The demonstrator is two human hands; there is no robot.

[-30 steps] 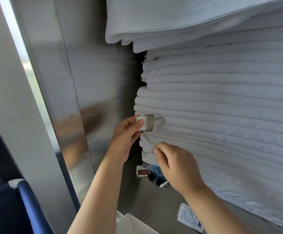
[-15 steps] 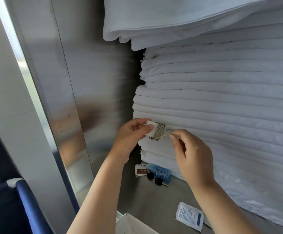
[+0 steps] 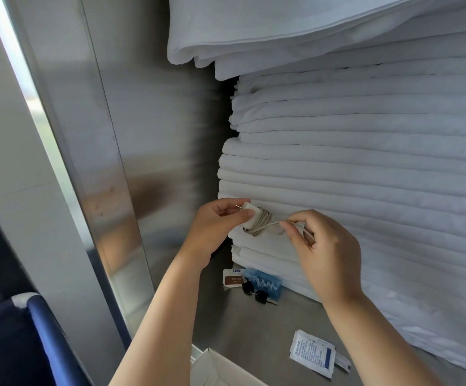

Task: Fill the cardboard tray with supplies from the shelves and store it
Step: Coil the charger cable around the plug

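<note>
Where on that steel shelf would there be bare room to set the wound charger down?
Bare steel shelf lies between the keys and the white sachet, and leftward to the side wall. It is crowded by the blue packet under the stacked linen.

Both bare forearms are raised from the bottom edge of the view, converging toward the middle. The left hand (image 3: 216, 227) is held palm-inward with the wrist bent slightly back; its thumb and curled fingers are closed around a small white charger (image 3: 250, 215) wound with cord. The right hand (image 3: 326, 252) is seen from the back, just beside the left at about the same height. Its thumb and forefinger are pinched together on the free end of the cord (image 3: 275, 224), and the remaining fingers are loosely curled.
</note>
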